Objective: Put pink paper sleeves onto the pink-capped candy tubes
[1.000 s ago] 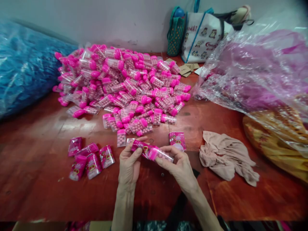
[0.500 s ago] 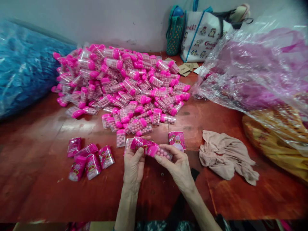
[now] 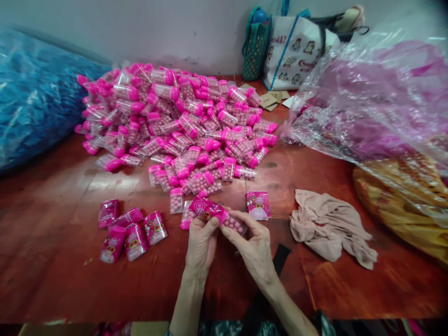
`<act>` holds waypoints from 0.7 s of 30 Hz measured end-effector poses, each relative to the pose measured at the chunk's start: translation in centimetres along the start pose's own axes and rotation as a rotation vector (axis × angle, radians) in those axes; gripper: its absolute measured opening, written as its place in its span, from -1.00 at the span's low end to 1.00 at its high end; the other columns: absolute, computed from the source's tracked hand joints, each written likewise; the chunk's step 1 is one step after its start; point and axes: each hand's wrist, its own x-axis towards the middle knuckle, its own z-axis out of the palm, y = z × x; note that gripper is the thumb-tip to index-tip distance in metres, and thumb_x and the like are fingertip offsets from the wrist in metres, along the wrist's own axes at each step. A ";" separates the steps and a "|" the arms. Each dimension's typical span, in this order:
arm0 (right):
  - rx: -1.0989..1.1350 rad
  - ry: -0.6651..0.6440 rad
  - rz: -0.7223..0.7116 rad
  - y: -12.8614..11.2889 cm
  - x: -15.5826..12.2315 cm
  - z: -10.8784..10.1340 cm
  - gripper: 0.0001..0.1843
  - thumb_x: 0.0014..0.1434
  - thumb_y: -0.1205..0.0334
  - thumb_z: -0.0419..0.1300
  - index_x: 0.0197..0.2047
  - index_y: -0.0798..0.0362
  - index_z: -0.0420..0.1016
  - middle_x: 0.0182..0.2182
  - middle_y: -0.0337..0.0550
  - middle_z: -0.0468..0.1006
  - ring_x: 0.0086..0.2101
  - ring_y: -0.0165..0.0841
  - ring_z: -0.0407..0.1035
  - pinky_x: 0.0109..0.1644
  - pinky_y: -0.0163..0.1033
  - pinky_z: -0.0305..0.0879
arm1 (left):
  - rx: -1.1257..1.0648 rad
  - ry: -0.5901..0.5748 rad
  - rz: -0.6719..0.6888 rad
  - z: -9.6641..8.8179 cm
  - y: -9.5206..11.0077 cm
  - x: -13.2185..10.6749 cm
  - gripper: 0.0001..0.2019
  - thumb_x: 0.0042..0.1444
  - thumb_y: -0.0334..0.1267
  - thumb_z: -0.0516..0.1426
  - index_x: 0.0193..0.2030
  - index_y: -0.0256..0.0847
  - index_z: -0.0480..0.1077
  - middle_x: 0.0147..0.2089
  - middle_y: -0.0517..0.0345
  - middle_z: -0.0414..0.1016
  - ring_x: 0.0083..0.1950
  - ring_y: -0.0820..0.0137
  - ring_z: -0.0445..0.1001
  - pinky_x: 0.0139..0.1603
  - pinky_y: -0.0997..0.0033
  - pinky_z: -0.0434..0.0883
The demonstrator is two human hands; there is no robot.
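Observation:
My left hand (image 3: 202, 241) pinches a shiny pink printed sleeve (image 3: 206, 208) at its near end. My right hand (image 3: 252, 242) grips a clear candy case (image 3: 232, 222) with a pink cap, full of pale pink balls, and the case's capped end sits inside the sleeve. Both hands hover just above the red-brown table (image 3: 63, 280) near its front middle. Another unsleeved case (image 3: 187, 215) lies right behind my left hand. A big heap of the same pink-capped cases (image 3: 175, 116) fills the table behind.
Several sleeved cases (image 3: 129, 231) lie at front left. A small stack of flat pink sleeves (image 3: 258, 205) and a beige cloth (image 3: 329, 228) lie to the right. A blue plastic sack (image 3: 38, 98) sits far left, a pink-filled clear sack (image 3: 378, 98) far right, tote bags (image 3: 294, 51) at the back.
Both hands have drifted slightly right and closer together. The case has slid further into the sleeve, so less of it shows.

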 end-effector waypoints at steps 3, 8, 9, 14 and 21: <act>0.011 -0.006 0.001 0.1 -0.1 0.2 -0.72 -0.02 0.30 0.26 -0.17 0.01 0.48 -0.27 -0.20 0.52 -0.27 -0.35 0.40 -0.17 -0.31 0.32 | -0.036 -0.021 -0.055 -0.2 0.1 -0.1 -0.79 -0.20 -0.32 0.28 -0.33 -0.24 0.48 -0.35 0.10 0.55 -0.24 0.30 0.50 -0.09 0.29 0.38; -0.003 -0.015 0.001 0.0 -0.4 0.5 -0.73 0.00 0.27 0.24 -0.16 0.03 0.46 -0.29 -0.18 0.51 -0.30 -0.35 0.40 -0.21 -0.30 0.33 | -0.041 0.017 -0.074 -0.2 0.0 0.0 -0.79 -0.24 -0.33 0.29 -0.37 -0.25 0.47 -0.37 0.13 0.53 -0.34 0.37 0.48 -0.20 0.36 0.40; -0.034 0.007 -0.020 0.1 -0.5 0.6 -0.73 0.02 0.27 0.22 -0.15 0.03 0.46 -0.30 -0.18 0.50 -0.31 -0.35 0.39 -0.22 -0.30 0.33 | -0.017 0.044 -0.071 -0.1 0.0 0.1 -0.81 -0.26 -0.36 0.29 -0.40 -0.26 0.47 -0.41 0.15 0.52 -0.39 0.41 0.47 -0.23 0.39 0.40; -0.186 0.106 -0.139 0.5 -0.6 1.0 -0.74 0.06 0.26 0.17 -0.13 0.04 0.46 -0.36 -0.16 0.46 -0.36 -0.36 0.37 -0.26 -0.29 0.31 | 0.085 0.135 -0.044 0.3 -0.1 0.3 -0.87 -0.26 -0.42 0.28 -0.48 -0.29 0.45 -0.50 0.21 0.49 -0.48 0.54 0.41 -0.35 0.56 0.36; 0.088 -0.009 0.110 0.1 -0.2 1.1 -0.73 0.00 0.21 0.23 -0.18 0.08 0.44 -0.39 -0.18 0.54 -0.40 -0.38 0.40 -0.32 -0.32 0.34 | 0.017 0.063 -0.119 0.1 0.1 0.3 -0.88 -0.21 -0.36 0.27 -0.47 -0.30 0.44 -0.54 0.20 0.46 -0.52 0.50 0.40 -0.39 0.49 0.38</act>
